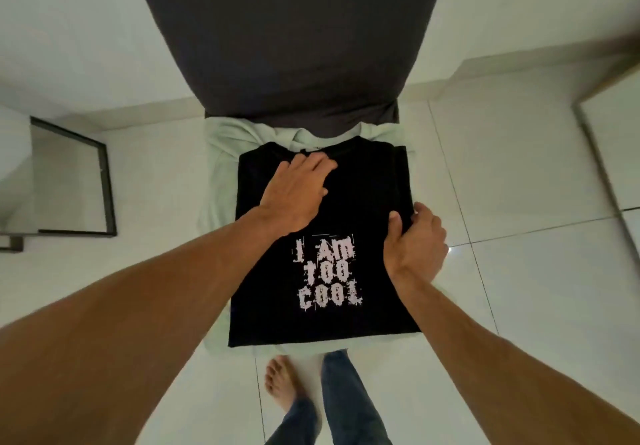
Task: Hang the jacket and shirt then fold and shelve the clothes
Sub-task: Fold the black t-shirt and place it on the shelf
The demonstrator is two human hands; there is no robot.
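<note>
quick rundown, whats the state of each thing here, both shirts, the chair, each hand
black t-shirt: lying flat, print up, sleeves folded out of sight
pale green garment: spread under the black t-shirt, edges showing around it
chair: upright, seat covered by the two garments
left hand: fingers straight, presses flat on the shirt near the collar
right hand: grips the shirt's right edge, thumb on top

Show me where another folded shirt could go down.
Bare white floor tiles lie right of the dark grey chair, up to the white cabinet, and left, between the pale green garment and the black-framed glass panel. The chair itself is crowded: the black printed T-shirt lies there, left hand flat on it, right hand gripping its edge.
</note>
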